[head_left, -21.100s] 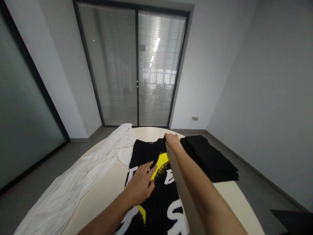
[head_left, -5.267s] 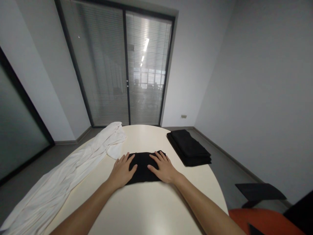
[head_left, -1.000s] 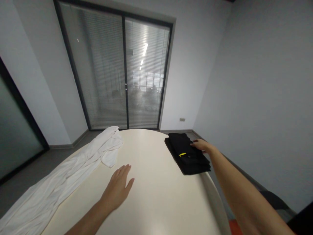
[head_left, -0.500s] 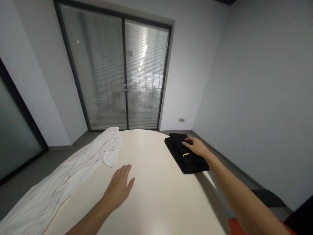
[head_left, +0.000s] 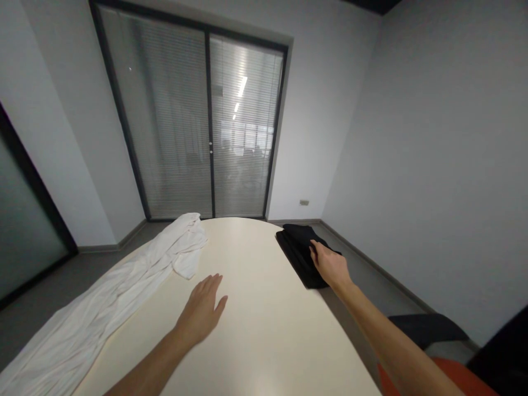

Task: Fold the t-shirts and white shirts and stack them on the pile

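Observation:
A stack of folded black clothes (head_left: pixel 297 247) lies at the right edge of the cream oval table (head_left: pixel 264 324). My right hand (head_left: pixel 329 265) rests flat on the near end of that stack, fingers stretched out over the top piece. My left hand (head_left: pixel 203 309) lies palm down on the bare table top, fingers apart and holding nothing. A long white garment (head_left: pixel 124 289) is spread loosely along the table's left side, some way from my left hand.
Glass doors with blinds (head_left: pixel 206 126) stand behind the table. A dark glass partition (head_left: pixel 25 220) runs along the left. An orange chair seat (head_left: pixel 449 377) and a dark chair part (head_left: pixel 429 327) sit at the lower right, next to the grey wall.
My right hand has slid from the far side of the black stack back to its near end. The yellow print seen on the top piece is now covered. My left hand stays put.

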Available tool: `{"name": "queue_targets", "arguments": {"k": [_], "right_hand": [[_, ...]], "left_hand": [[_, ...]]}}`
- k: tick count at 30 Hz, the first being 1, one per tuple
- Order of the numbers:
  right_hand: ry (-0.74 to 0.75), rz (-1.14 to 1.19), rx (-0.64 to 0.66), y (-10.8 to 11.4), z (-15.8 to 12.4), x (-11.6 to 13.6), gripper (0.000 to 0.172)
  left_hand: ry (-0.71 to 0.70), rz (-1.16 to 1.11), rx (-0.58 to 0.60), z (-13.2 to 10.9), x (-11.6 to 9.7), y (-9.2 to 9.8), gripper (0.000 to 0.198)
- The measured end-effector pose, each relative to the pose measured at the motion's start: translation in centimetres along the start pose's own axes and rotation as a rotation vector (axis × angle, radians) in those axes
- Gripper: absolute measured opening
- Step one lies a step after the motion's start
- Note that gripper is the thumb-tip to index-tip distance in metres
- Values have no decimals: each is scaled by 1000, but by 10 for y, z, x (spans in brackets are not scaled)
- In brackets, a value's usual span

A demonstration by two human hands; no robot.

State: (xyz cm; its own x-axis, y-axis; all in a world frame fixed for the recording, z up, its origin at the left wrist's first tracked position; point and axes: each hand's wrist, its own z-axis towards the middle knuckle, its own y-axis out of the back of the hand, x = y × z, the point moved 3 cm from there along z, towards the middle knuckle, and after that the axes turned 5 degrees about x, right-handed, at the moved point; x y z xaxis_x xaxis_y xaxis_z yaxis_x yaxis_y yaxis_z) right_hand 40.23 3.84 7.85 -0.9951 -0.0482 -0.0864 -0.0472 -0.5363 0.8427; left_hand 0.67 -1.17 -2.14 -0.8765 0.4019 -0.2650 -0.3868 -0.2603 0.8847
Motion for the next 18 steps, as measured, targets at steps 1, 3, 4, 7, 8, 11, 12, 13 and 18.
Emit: {"name": "queue_targets", "arguments": {"k": [1,3,4,7,8,11,12,13,18], "right_hand": [[16,-8,-34,1,-4,1,41],[59,-7,-63,-1,-12,2,41],[93,3,-58,-4,-16,2,41],[197,54,2,-14,-25,4,48],[213,75,32,-16,-27,4,53],[209,128,140,-18,-32,7,62],[205,137,176,-16,-33,9,63],[194,143,208,-13,-32,11,62],[-10,170,244,5,3,16,54]], "left_hand": [[2,-5,0,0,0,0,52],[7,-14,1,0,0,0,52],[7,-15,4,-1,0,0,52],[5,-6,23,-1,-1,2,53],[4,0,29,-1,-2,3,53],[5,14,38,-1,-3,5,52],[3,18,42,-1,-4,6,52],[3,20,45,-2,-4,6,52],[13,8,40,-2,-4,4,52]]}}
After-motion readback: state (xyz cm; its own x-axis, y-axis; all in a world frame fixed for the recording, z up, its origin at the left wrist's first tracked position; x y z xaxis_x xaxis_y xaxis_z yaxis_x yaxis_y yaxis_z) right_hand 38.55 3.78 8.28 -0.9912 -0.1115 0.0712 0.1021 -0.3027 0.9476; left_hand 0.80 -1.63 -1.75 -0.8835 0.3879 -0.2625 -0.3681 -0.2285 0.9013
